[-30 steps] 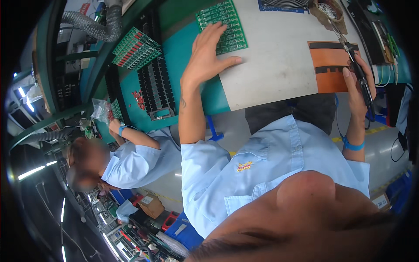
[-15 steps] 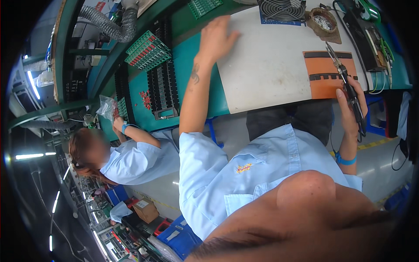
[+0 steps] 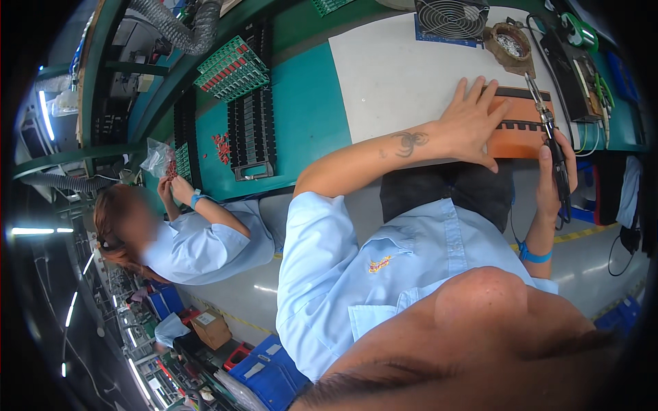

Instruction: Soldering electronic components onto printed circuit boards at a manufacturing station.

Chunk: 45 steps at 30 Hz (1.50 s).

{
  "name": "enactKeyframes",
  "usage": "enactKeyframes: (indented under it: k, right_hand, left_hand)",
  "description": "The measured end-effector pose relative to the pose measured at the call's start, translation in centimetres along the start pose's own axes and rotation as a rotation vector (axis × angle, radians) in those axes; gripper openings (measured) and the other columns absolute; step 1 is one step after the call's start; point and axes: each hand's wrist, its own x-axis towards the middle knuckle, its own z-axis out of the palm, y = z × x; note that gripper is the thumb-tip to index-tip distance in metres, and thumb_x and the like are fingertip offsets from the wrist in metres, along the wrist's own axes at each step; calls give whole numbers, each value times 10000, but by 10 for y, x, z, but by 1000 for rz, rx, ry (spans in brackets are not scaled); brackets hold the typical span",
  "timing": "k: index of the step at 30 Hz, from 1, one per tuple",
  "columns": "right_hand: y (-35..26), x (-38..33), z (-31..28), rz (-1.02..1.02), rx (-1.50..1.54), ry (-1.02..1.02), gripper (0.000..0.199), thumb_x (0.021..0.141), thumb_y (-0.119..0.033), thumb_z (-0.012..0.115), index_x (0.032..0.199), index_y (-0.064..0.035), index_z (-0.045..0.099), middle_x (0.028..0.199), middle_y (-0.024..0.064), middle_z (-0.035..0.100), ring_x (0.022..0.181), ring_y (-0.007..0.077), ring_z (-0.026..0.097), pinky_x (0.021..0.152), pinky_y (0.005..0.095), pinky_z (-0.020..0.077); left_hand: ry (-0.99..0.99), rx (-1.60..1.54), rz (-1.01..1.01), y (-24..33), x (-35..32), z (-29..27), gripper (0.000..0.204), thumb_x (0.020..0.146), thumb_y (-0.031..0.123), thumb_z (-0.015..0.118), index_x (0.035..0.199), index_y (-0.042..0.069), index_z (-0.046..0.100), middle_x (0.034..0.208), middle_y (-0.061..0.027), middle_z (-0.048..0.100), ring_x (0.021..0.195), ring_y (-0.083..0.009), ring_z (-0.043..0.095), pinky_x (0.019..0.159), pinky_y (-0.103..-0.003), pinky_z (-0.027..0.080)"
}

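L. grip [image 3: 473,127], released & spread, part-hides orange mat [image 3: 521,139] nr. desk [image 3: 301,89] edge. R. grip [image 3: 546,185] clasps blk-handled tool [image 3: 555,147]. White sheet [image 3: 391,89] bare to L. Green board [image 3: 331,5] cut off, top.

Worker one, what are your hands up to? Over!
Left hand: spread open. Right hand: gripping soldering iron. Orange pad: left hand overlaps its left edge, touch unclear.

The orange mat [image 3: 521,145] is being partly covered by the left grip [image 3: 473,123]; a green circuit board [image 3: 332,6] is being cut by the upper edge; a co-worker's face [image 3: 138,222] is being blurred.
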Motion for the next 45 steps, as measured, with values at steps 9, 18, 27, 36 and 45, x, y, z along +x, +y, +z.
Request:
enactKeyframes:
  k: [9,18,27,36,45]
  right_hand:
    - [28,16,-20,8,103,113,375,1050,-155,622,1368,31,550,1159,133,666,980,144,633,895,286,514]
    - [71,105,39,297,833,58,203,1065,-213,619,1198,-77,547,1039,85,636,931,154,592,851,324,485]
    - [74,118,59,600,1330,95,410,1089,-315,540,1350,1,537,1286,209,617,1055,203,593,939,331,501]
    - [18,84,77,834,1362,246,317,1046,-402,604,1141,-100,585,1076,89,651,866,173,616,777,312,519]
    - [-8,39,60,135,163,-354,393,970,-277,732,1288,-79,614,1100,88,627,865,141,623,730,313,520]
  left_hand:
    - [-65,-122,-125,-1,-22,-33,1269,574,574,926,1538,-30,363,1479,-303,401,1391,-460,371,1114,-607,270]
    - [19,48,-465,-22,-120,-64,1339,565,593,935,1580,-6,299,1569,-304,319,1445,-463,336,1167,-603,226]
    - [638,670,-551,-167,-198,-177,626,897,408,750,1316,-27,586,1280,-263,641,1168,-460,606,1008,-546,455]
    - [294,620,-657,-246,-280,-270,320,1014,99,563,1311,20,652,1245,-218,685,1169,-391,646,1016,-469,492]
    - [292,150,-814,-258,-272,-301,200,995,39,635,1157,-40,721,986,-149,737,831,-194,692,745,-337,556]
